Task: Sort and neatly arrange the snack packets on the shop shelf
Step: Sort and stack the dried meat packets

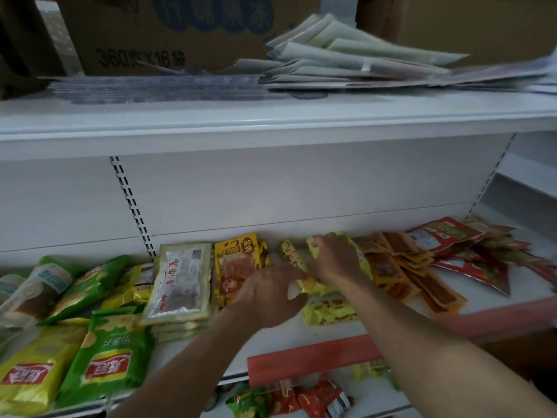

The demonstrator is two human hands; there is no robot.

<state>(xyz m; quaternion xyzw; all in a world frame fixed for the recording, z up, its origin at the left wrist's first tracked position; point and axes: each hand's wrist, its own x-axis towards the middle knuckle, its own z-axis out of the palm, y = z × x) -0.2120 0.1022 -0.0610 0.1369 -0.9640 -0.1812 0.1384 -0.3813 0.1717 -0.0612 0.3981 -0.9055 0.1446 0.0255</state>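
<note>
**Mid-shelf: yellow packets being gathered**

Obs. The yellow packets (330,312) lie loose in the middle of the shelf (271,339). They sit between a squared stack of orange-yellow packets (238,263) and a fanned heap of orange strip packets (401,267).

Handling (judged): light, thin film, soft and crinkly, slick face to face. A pile would likely slide apart if lifted by one corner. Better to squeeze it from both short ends, or hold it by the sealed seams, which should be stiffer.

Right hand (334,260): forearm enters from the lower right, back of the hand up. The fingers are curled over the far edge of the pile, gripping it.

Left hand (271,294): palm down at the pile's near-left corner, touching the film. It is blurred, so I cannot tell whether its fingers pinch or only press.
</note>
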